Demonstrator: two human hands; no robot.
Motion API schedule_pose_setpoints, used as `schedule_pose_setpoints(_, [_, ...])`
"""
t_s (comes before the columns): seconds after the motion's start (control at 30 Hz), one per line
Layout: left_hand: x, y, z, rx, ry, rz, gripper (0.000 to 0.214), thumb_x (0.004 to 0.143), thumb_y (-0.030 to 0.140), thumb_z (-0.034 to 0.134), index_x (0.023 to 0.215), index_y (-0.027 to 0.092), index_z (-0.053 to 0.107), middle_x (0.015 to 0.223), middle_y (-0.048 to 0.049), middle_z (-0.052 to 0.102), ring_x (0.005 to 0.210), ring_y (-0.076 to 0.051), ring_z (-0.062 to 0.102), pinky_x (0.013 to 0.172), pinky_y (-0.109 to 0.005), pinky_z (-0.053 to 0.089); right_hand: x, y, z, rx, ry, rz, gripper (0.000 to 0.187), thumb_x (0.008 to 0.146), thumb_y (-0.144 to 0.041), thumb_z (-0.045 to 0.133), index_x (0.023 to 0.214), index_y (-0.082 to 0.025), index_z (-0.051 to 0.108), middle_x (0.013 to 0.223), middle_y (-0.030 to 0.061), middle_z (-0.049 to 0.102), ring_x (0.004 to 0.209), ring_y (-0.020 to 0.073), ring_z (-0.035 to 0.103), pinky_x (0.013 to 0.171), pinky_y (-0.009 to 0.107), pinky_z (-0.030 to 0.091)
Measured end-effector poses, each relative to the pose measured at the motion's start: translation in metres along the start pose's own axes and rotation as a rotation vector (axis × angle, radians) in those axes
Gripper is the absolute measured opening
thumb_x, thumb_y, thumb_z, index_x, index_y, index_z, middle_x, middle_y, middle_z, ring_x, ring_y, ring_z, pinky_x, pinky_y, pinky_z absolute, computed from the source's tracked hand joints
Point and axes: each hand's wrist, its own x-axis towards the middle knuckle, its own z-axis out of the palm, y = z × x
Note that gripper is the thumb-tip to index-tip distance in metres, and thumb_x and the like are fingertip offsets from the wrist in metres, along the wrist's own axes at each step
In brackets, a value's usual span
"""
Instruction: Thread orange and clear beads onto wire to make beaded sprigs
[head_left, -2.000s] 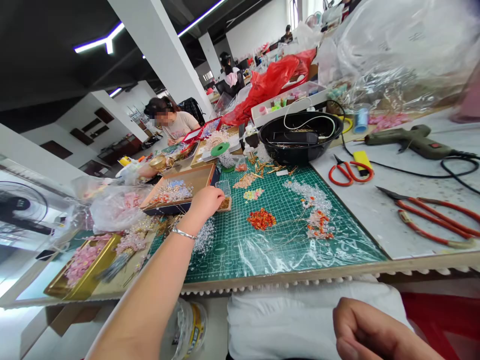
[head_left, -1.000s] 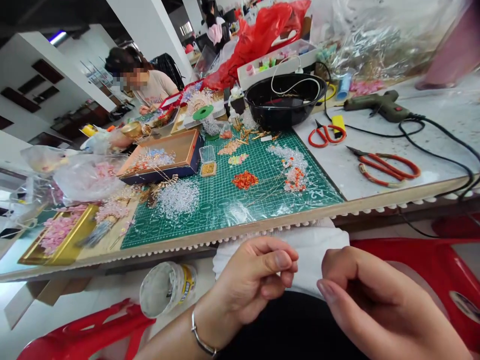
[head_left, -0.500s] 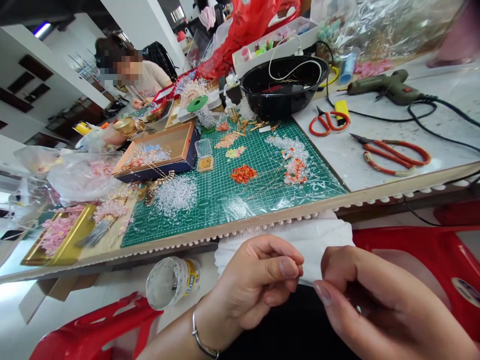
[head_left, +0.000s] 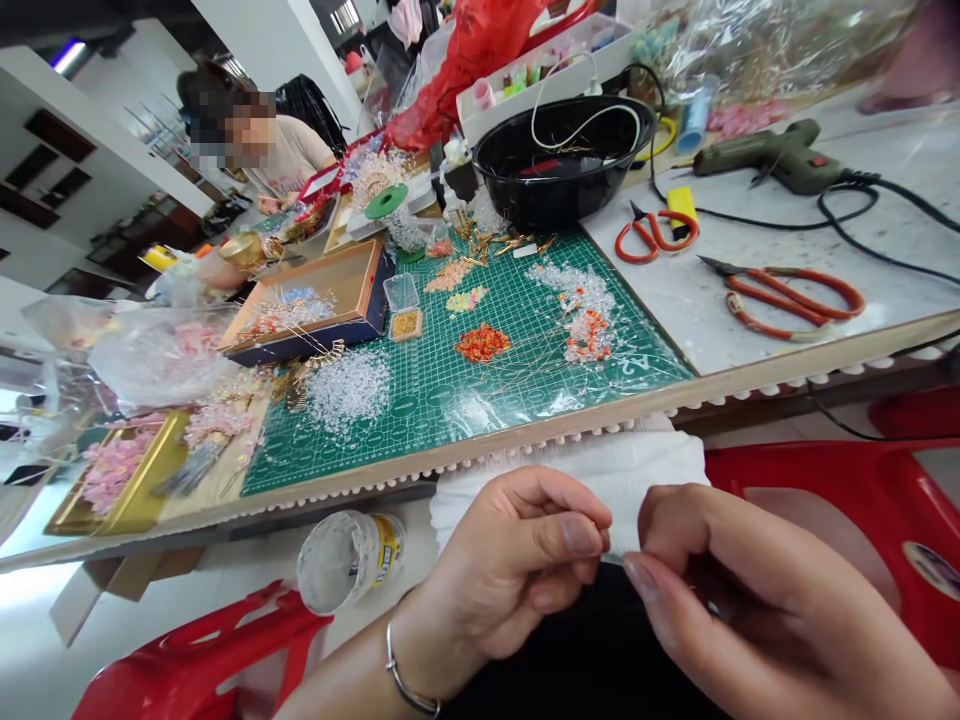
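Note:
Below the table's front edge, my left hand (head_left: 529,560) pinches thumb against forefinger. Facing it a short way to the right, my right hand (head_left: 739,580) also has thumb and forefinger closed together. Whatever the fingertips hold is too small to make out. Both hands are above my lap, over a white cloth (head_left: 660,465). Beyond them lies a green cutting mat (head_left: 420,400) with a pile of orange beads (head_left: 482,343), a heap of clear beads (head_left: 349,390) and a cluster of clear and orange beads (head_left: 587,335) with thin wires.
On the right lie red-handled pliers (head_left: 795,300), small red-handled snips (head_left: 654,235) and a glue gun (head_left: 772,158) with its cord. Behind the mat stand a black bowl (head_left: 555,185) and an open box (head_left: 360,285). A plastic tub (head_left: 337,565) is below the table. Across it sits another person (head_left: 292,150).
My right hand has come slightly closer to the left, narrowing the gap between the fingertips. The view has shifted a little. Both pinches stay closed.

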Motion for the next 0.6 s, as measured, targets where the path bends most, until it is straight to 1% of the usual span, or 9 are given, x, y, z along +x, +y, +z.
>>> schedule_pose_setpoints(0.07, [-0.004, 0.002, 0.000, 0.153, 0.004, 0.104, 0.018, 0.073, 0.032, 0.087, 0.079, 0.018, 0.078, 0.067, 0.0006, 0.062, 0.040, 0.000, 0.040, 0.033, -0.013, 0.021, 0.003, 0.001, -0.001, 0.046, -0.022, 0.031, 0.029, 0.093, -0.035, 0.058, 0.065, -0.025, 0.054, 0.053, -0.0021, 0.054, 0.044, 0.0118, 0.049, 0.041, 0.021, 0.043])
schedule_pose_setpoints(0.13, [-0.009, 0.007, 0.002, 0.463, 0.024, 0.286, 0.012, 0.083, 0.033, 0.079, 0.089, 0.022, 0.080, 0.074, -0.0007, 0.065, 0.044, -0.002, 0.046, 0.039, -0.016, 0.030, 0.006, 0.003, -0.003, 0.104, -0.058, 0.091, 0.033, 0.095, -0.045, 0.056, 0.069, -0.025, 0.060, 0.057, -0.0004, 0.058, 0.049, 0.0131, 0.054, 0.045, 0.021, 0.047])
schedule_pose_setpoints(0.2, [-0.014, 0.016, 0.006, 0.825, 0.059, 0.496, 0.009, 0.090, 0.028, 0.072, 0.093, 0.026, 0.081, 0.082, -0.0023, 0.068, 0.060, -0.007, 0.059, 0.053, -0.019, 0.044, 0.008, 0.005, -0.005, 0.160, -0.100, 0.163, 0.037, 0.095, -0.053, 0.055, 0.073, -0.024, 0.063, 0.062, 0.0000, 0.060, 0.055, 0.0138, 0.056, 0.047, 0.020, 0.048])
schedule_pose_setpoints(0.27, [-0.016, 0.024, 0.012, 1.094, 0.084, 0.663, 0.010, 0.091, 0.023, 0.071, 0.092, 0.026, 0.080, 0.085, -0.0027, 0.071, 0.076, -0.012, 0.065, 0.068, -0.023, 0.050, 0.010, 0.009, -0.008, 0.231, -0.147, 0.236, 0.040, 0.095, -0.059, 0.054, 0.078, -0.024, 0.065, 0.068, 0.0000, 0.061, 0.063, 0.0147, 0.058, 0.053, 0.021, 0.050])
schedule_pose_setpoints(0.3, [-0.016, 0.028, 0.015, 1.177, 0.083, 0.722, 0.009, 0.090, 0.022, 0.070, 0.090, 0.025, 0.079, 0.084, -0.0025, 0.072, 0.079, -0.013, 0.066, 0.071, -0.024, 0.051, 0.011, 0.010, -0.009, 0.279, -0.165, 0.264, 0.040, 0.095, -0.059, 0.053, 0.080, -0.024, 0.065, 0.072, 0.0001, 0.061, 0.068, 0.0153, 0.059, 0.058, 0.021, 0.051])
schedule_pose_setpoints(0.37, [-0.016, 0.036, 0.022, 1.282, 0.060, 0.782, 0.007, 0.090, 0.020, 0.070, 0.087, 0.022, 0.076, 0.084, -0.0021, 0.072, 0.077, -0.013, 0.065, 0.072, -0.025, 0.051, 0.012, 0.012, -0.012, 0.384, -0.186, 0.298, 0.038, 0.096, -0.058, 0.055, 0.083, -0.024, 0.066, 0.074, -0.0004, 0.061, 0.071, 0.0155, 0.059, 0.064, 0.023, 0.051])
schedule_pose_setpoints(0.47, [-0.013, 0.046, 0.030, 1.329, 0.002, 0.788, 0.008, 0.089, 0.017, 0.070, 0.083, 0.021, 0.073, 0.082, -0.0003, 0.071, 0.075, -0.012, 0.064, 0.071, -0.024, 0.049, 0.012, 0.010, -0.015, 0.471, -0.179, 0.338, 0.033, 0.092, -0.055, 0.064, 0.079, -0.024, 0.065, 0.069, -0.0023, 0.058, 0.065, 0.0138, 0.053, 0.060, 0.022, 0.046])
schedule_pose_setpoints(0.53, [-0.011, 0.051, 0.032, 1.280, -0.028, 0.766, 0.010, 0.087, 0.016, 0.070, 0.080, 0.021, 0.073, 0.079, 0.0009, 0.069, 0.074, -0.012, 0.062, 0.067, -0.023, 0.047, 0.013, 0.006, -0.018, 0.479, -0.157, 0.357, 0.031, 0.091, -0.053, 0.066, 0.076, -0.025, 0.065, 0.068, -0.0030, 0.057, 0.063, 0.0130, 0.051, 0.056, 0.021, 0.045])
schedule_pose_setpoints(0.6, [-0.005, 0.051, 0.029, 1.118, -0.049, 0.738, 0.009, 0.087, 0.017, 0.071, 0.079, 0.022, 0.073, 0.081, 0.0005, 0.069, 0.077, -0.012, 0.063, 0.067, -0.023, 0.047, 0.014, 0.001, -0.024, 0.445, -0.137, 0.328, 0.028, 0.093, -0.051, 0.065, 0.079, -0.027, 0.066, 0.068, -0.0029, 0.060, 0.064, 0.0126, 0.054, 0.058, 0.020, 0.047])
